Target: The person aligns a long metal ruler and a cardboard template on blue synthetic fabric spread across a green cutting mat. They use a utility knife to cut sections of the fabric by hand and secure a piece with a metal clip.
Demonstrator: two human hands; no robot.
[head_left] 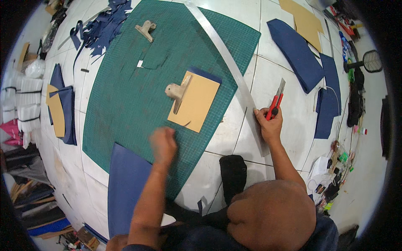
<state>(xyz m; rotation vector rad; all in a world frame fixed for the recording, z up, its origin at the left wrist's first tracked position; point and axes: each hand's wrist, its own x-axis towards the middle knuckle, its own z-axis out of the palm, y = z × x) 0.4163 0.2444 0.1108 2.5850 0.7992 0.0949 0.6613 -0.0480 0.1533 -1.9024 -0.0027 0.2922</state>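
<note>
My right hand [270,125] is clamped on a red utility knife [276,102], thin blade pointing far, beside a long steel ruler [226,56]. My left hand [163,144], blurred and loosely curled, holds nothing above the gridded green cutting mat [121,100], near a tan card rectangle [196,102] pinched by a beige clip [176,93].

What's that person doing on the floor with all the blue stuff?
A person sits over a green cutting mat on a tiled floor. The right hand holds a red utility knife beside a long metal ruler. The left hand, blurred, is over the mat near a tan cardboard template clipped onto dark blue material. A big blue sheet lies close by, with more blue pieces around.
</note>
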